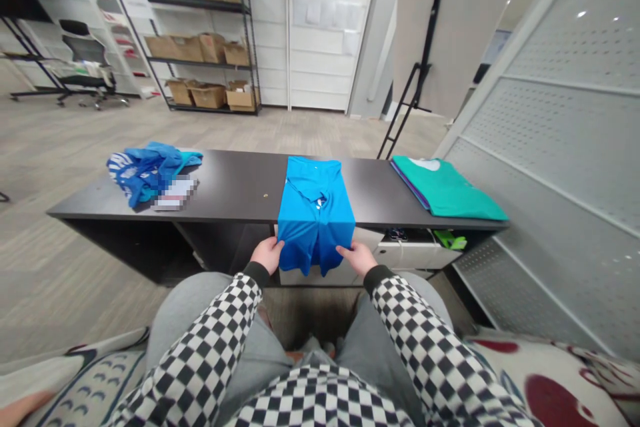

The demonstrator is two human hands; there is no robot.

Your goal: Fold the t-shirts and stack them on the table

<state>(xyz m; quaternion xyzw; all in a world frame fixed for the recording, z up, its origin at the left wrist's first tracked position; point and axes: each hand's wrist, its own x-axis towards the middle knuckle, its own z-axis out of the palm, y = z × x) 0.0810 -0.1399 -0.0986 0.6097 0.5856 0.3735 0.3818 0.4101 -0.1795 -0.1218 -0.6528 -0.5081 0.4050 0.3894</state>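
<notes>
Dark tabletop (pixel 235 180), blue shirt (pixel 317 203) overhanging front edge (pixel 230 220), gaps either side

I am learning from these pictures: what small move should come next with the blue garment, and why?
Probably, the left hand and the right hand should fold the hanging end of the blue garment up onto the dark tabletop: they hold its two sides, and that end droops below the tabletop while the rest lies on it.

bright blue shirt (pixel 315 220) – partly folded, spread on dark tabletop (pixel 237 180) – near end past its front edge
</notes>
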